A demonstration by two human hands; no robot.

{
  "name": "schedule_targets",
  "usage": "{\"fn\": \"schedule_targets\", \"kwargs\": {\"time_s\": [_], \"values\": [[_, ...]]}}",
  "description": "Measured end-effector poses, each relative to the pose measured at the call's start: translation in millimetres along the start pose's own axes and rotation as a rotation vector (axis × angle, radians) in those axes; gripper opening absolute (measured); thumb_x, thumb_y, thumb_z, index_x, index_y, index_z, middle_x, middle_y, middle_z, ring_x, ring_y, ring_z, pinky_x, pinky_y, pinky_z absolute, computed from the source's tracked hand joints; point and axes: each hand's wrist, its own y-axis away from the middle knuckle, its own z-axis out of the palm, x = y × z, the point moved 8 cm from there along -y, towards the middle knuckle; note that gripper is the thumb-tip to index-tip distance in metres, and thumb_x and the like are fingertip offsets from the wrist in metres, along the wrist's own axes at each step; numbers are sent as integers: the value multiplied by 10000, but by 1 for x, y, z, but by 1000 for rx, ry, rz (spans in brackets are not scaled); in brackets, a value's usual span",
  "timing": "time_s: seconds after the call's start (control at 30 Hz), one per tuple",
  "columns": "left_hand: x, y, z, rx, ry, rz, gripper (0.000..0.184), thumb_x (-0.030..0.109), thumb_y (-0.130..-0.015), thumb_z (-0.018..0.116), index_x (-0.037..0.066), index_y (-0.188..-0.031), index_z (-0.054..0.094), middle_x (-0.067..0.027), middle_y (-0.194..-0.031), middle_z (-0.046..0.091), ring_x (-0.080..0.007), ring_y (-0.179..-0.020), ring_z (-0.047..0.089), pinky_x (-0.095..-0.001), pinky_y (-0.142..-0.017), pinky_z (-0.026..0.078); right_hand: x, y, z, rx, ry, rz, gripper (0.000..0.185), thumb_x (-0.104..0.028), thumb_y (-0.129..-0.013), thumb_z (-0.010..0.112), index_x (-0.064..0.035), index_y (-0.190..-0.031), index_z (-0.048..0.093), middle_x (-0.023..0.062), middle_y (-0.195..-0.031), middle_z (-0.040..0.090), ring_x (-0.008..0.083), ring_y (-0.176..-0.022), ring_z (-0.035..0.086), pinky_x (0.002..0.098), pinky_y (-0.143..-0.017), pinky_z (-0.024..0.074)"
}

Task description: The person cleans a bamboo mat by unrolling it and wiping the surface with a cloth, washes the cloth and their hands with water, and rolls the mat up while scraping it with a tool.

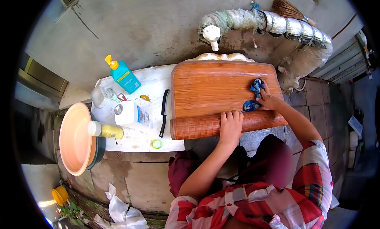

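A brown bamboo mat (221,84) lies across the stand in front of the tap, its near end curled into a roll. My left hand (231,126) grips this roll from above, fingers bent over it. Toward the mat's right side, my right hand (270,100) has its fingers on a crumpled blue patterned cloth (256,86), which rests against the mat. Part of the cloth trails down to the edge of the roll. How tightly the right fingers close on the cloth is partly hidden.
Left on the white tabletop (134,145) are a teal pump bottle (126,77), a white jug (127,113), a black-handled knife (164,114) and a yellow bottle (111,131). A peach basin (73,138) hangs past its left edge. Above the mat juts a white tap (212,34).
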Motion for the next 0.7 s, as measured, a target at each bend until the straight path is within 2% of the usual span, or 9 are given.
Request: {"fn": "schedule_targets", "kwargs": {"time_s": [0.07,0.1,0.23,0.27,0.33,0.47,0.57,0.63,0.7], "values": [[2,-1,7,-29,-60,-5,820,398,-614,817,4,-1238,461,-133,-1151,503,-272,-1087,489,-438,-1010,351,-38,21,-7,-427,-279,49,591,-319,-958,492,-70,-1459,300,239,-1553,5,371,-1437,98,447,-1156,162],[2,1,14,-33,-61,-12,820,398,-614,817,4,-1238,461,-133,-1151,503,-272,-1087,489,-438,-1010,351,-48,17,-3,-432,-279,42,591,-319,-958,492,-70,-1459,300,239,-1553,5,371,-1437,98,447,-1156,162],[3,0,20,20,-187,-25,849,436,-631,793,-13,-1258,438,-160,-1170,490,-316,-1117,460,-441,-1040,320,-153,0,3,-368,-208,-844,608,-164,-922,555,-134,-1471,293,170,-1573,12,345,-1442,118,432,-1166,164],[3,0,20,21,-222,-35,849,448,-632,786,-12,-1256,440,-160,-1178,489,-313,-1122,458,-440,-1040,318,-169,-12,7,-366,-211,-853,608,-164,-922,555,-134,-1471,293,170,-1573,12,345,-1442,118,432,-1166,164],[3,2,17,-7,-297,-28,782,452,-689,733,0,-1258,445,-168,-1196,487,-311,-1132,461,-444,-1034,322,-227,-6,3,-192,-50,-1261,545,-164,-915,554,-95,-1423,366,189,-1563,75,338,-1439,142,445,-1167,171],[6,0,19,-1,-374,-14,513,312,-821,593,16,-1229,496,-182,-1171,505,-318,-1118,480,-449,-1018,340,-293,-28,1,-31,-192,-1303,499,-217,-911,563,-47,-1361,431,210,-1526,197,343,-1424,193,470,-1163,183],[4,-1,9,31,-299,-4,514,319,-812,603,19,-1217,506,-182,-1173,509,-318,-1118,482,-450,-1014,343,-319,-71,-31,354,-269,-1035,497,-284,-909,563,-21,-1322,476,222,-1457,321,350,-1382,286,455,-1158,210],[6,-1,17,-11,-327,-1,555,344,-801,614,16,-1231,492,-183,-1183,507,-320,-1123,481,-448,-1015,343,-317,-118,-42,528,-172,-805,446,-265,-941,523,-10,-1306,494,206,-1477,302,334,-1408,225,430,-1166,185],[2,2,22,-47,-364,1,596,370,-791,625,14,-1246,478,-185,-1192,505,-322,-1129,480,-446,-1016,343,-318,-127,-46,512,-167,-916,433,-249,-950,508,1,-1303,491,201,-1480,303,330,-1417,196,429,-1169,174]]}}
